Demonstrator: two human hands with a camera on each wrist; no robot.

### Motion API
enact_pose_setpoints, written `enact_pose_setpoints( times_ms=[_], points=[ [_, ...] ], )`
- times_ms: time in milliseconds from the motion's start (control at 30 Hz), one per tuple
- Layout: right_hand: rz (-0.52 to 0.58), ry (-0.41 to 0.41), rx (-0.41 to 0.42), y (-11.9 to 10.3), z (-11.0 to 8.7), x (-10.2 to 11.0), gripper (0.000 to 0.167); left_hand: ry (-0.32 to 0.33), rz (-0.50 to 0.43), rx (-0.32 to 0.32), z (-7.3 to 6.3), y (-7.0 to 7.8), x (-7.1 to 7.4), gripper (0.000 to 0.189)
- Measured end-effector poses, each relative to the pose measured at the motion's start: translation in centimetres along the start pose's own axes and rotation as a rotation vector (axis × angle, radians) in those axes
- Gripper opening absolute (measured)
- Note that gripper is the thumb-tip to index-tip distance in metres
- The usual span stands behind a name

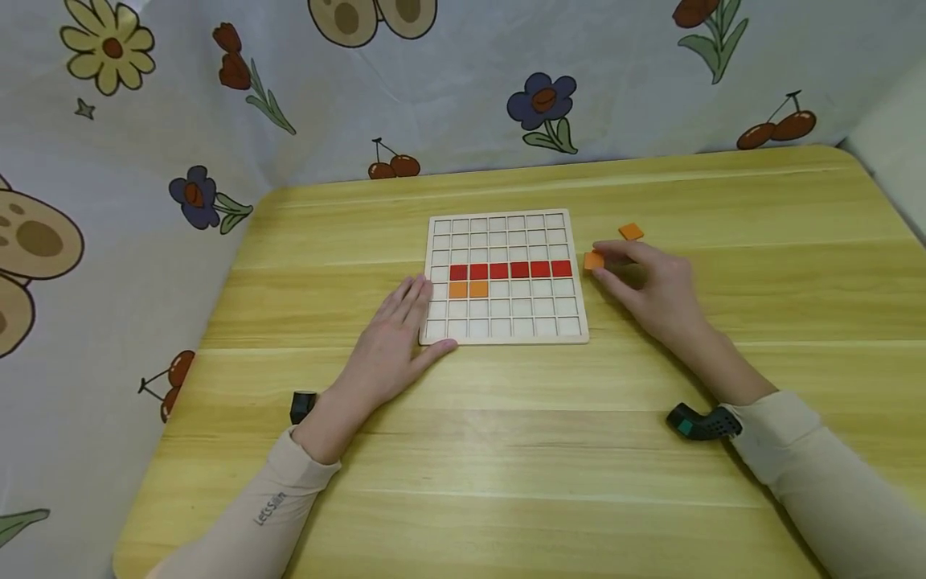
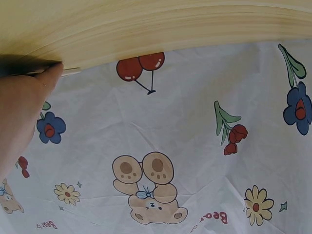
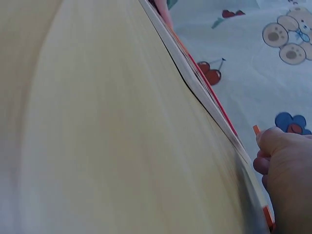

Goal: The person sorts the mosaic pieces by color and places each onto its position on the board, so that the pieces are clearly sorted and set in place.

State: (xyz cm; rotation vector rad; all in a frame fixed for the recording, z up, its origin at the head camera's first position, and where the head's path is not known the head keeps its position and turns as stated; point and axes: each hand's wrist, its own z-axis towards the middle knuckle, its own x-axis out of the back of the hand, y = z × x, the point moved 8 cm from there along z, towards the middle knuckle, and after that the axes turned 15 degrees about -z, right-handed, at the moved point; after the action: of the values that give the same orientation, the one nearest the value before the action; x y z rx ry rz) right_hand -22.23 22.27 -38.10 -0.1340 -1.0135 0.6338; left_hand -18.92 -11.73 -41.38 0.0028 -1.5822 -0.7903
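Observation:
A white grid board [image 1: 504, 343] lies on the table, with a row of several red square tiles [image 1: 499, 271] and, below it, two orange tiles [image 1: 469, 289] at the left. My left hand [image 1: 387, 342] rests flat with straight fingers against the board's left edge, its thumb at the lower left corner; the left wrist view shows part of this hand [image 2: 29, 102]. Just right of the board, my right hand [image 1: 651, 289] pinches an orange tile [image 1: 593, 260] between thumb and fingertips. In the right wrist view that tile [image 3: 256, 129] sticks out from the fingertips of the right hand [image 3: 287, 165].
Another orange tile [image 1: 631, 232] lies on the wooden table [image 1: 506, 450], just beyond the right hand. A white cloth [image 1: 448, 88] printed with flowers, cherries and bears hangs behind the table and down its left side.

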Motion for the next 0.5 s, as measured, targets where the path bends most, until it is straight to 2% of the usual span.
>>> enact_pose_setpoints(
  times_ms=[200,500],
  points=[
    [0.041,-0.055,0.037,-2.7,0.9,-2.4,0.03,-0.002,-0.003,0.005,-0.1,-0.1,0.1,0.096],
    [0.079,-0.065,0.176,-7.1,2.1,-5.1,0.023,0.007,0.008,-0.013,-0.1,0.0,0.2,0.095]
  ],
)
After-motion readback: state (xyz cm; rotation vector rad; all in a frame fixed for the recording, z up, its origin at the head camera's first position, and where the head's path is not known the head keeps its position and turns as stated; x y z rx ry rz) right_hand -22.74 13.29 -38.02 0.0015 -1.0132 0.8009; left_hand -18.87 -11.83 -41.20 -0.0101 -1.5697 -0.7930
